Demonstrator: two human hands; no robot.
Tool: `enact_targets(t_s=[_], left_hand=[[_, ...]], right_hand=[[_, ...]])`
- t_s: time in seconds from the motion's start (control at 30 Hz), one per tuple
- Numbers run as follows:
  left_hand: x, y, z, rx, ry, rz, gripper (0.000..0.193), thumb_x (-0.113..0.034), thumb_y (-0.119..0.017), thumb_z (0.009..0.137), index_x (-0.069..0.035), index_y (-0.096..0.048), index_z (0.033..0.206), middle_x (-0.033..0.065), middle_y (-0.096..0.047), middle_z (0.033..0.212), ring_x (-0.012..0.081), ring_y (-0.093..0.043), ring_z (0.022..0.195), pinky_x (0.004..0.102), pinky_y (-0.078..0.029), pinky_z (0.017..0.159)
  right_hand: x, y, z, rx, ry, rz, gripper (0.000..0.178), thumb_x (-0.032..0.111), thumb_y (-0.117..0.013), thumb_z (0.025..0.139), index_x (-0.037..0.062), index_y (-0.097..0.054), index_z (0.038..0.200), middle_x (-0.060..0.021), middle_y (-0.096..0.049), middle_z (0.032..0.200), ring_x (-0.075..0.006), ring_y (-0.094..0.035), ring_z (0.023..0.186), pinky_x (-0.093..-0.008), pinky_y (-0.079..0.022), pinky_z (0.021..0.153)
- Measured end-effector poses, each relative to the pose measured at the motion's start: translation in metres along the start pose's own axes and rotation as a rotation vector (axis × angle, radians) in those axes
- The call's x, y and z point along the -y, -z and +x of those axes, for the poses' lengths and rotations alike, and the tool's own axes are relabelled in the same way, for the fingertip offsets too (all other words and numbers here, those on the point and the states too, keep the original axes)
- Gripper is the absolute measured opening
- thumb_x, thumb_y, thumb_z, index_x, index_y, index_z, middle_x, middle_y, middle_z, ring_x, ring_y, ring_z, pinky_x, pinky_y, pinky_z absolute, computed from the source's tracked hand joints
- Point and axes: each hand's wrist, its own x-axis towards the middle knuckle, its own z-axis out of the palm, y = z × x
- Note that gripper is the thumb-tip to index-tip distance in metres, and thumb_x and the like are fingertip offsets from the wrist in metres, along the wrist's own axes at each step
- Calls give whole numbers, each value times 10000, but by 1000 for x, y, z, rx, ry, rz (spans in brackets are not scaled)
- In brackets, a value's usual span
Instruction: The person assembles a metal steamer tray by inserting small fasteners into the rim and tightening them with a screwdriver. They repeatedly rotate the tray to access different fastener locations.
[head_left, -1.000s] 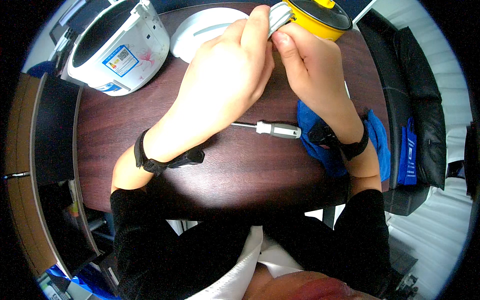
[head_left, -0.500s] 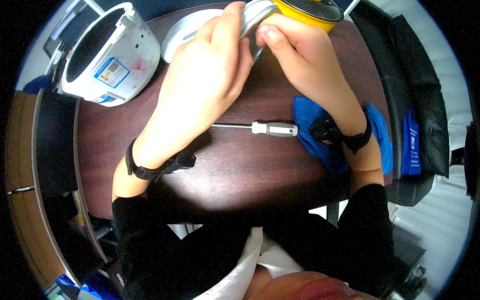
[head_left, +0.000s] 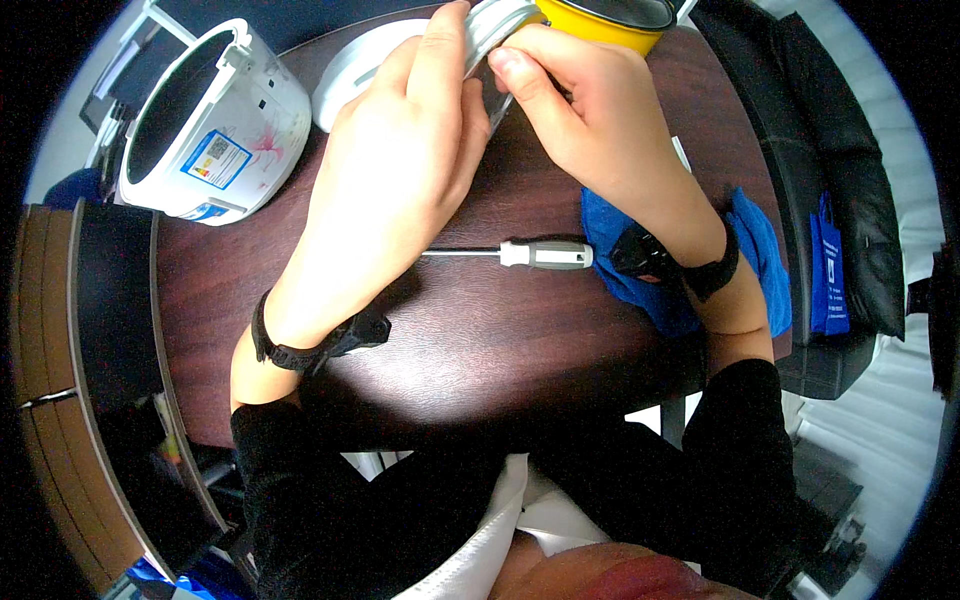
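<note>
Both my hands are raised at the far side of the table around a pale, round-edged piece (head_left: 503,20) with a ridged rim; its kind is unclear, as my hands and the top edge hide most of it. My left hand (head_left: 395,135) is closed against its left side, fingers pointing away. With thumb and bent fingers, my right hand (head_left: 590,95) pinches its right side. A white, lid-like disc (head_left: 340,75) lies behind my left hand. Nearer me, a screwdriver (head_left: 545,255) with a grey-and-white handle lies crosswise, its shaft end hidden by my left wrist.
A white rice-cooker-like bucket (head_left: 262,150) with a flower print stands at far left. Beyond my right hand is a yellow container (head_left: 605,28) with a dark top. A blue cloth (head_left: 640,290) lies under my right wrist on the dark wooden table (head_left: 480,350). A black sofa (head_left: 840,150) stands to the right.
The view has shifted slightly, and the bucket and yellow container sit a little differently in it. Both hands keep their grip on the pale piece.
</note>
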Motion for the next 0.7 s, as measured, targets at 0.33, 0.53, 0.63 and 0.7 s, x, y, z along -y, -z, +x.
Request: enact_targets(t_s=[0.33,0.53,0.63,0.7], left_hand=[[-8,1,0,73,161,-6,508,40,-540,804,154,-359,1265,318,-562,977,431,-605,718,439,-518,659],[-10,3,-3,95,137,39,514,31,-544,809,158,-355,1270,282,-579,908,390,-601,645,412,-512,580],[-11,2,-2,104,142,54,510,26,-549,812,160,-359,1266,278,-581,900,377,-602,634,407,-510,555],[-10,-1,-4,73,138,61,504,21,-553,816,158,-365,1262,275,-583,896,372,-603,625,406,-511,541]], right_hand=[[-3,-13,-2,-177,106,35,176,208,-558,901,42,-569,843,-196,-580,694,-388,-584,659,-454,-447,555],[0,-13,-4,-161,80,30,195,225,-534,917,43,-567,858,-198,-585,701,-393,-590,681,-461,-452,570],[0,-14,-5,-161,67,42,213,237,-518,924,40,-568,862,-201,-585,697,-395,-591,688,-458,-459,574],[2,-11,-6,-132,32,49,216,238,-504,930,43,-576,871,-202,-582,694,-400,-590,686,-450,-462,571]])
